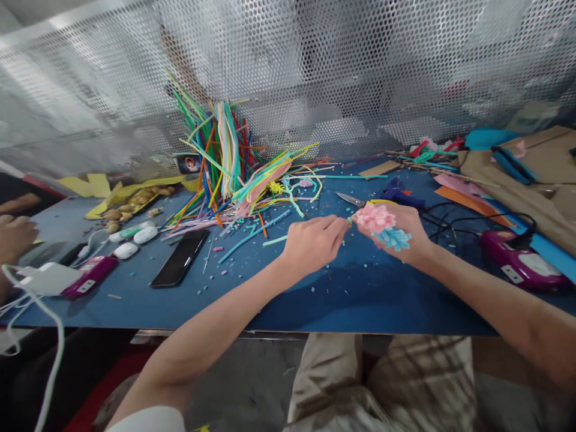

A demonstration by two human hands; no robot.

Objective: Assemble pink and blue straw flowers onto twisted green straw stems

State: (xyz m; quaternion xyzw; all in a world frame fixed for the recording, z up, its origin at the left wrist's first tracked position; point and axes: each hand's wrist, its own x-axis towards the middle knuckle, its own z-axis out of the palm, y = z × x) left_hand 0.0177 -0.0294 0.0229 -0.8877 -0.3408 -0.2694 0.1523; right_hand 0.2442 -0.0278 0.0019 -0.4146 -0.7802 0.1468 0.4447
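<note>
My left hand point(316, 241) is closed, with its fingertips pinched at a small greenish stem end between the two hands. My right hand point(400, 231) is closed around fuzzy flowers, a pink one point(376, 216) above a light blue one point(394, 238). The fingertips of both hands nearly meet above the blue table point(351, 300). Scissors point(351, 200) lie just behind my right hand, which hides part of them. Left of my left hand lie cut pieces of pipe cleaner point(254, 235).
A large pile of coloured pipe cleaners point(229, 156) stands at the back. A black phone point(180, 258), white chargers point(49, 279) and purple power strips point(522, 258) lie at the sides. Another person's hand point(15, 240) shows at the far left. Perforated metal point(288, 66) rises behind.
</note>
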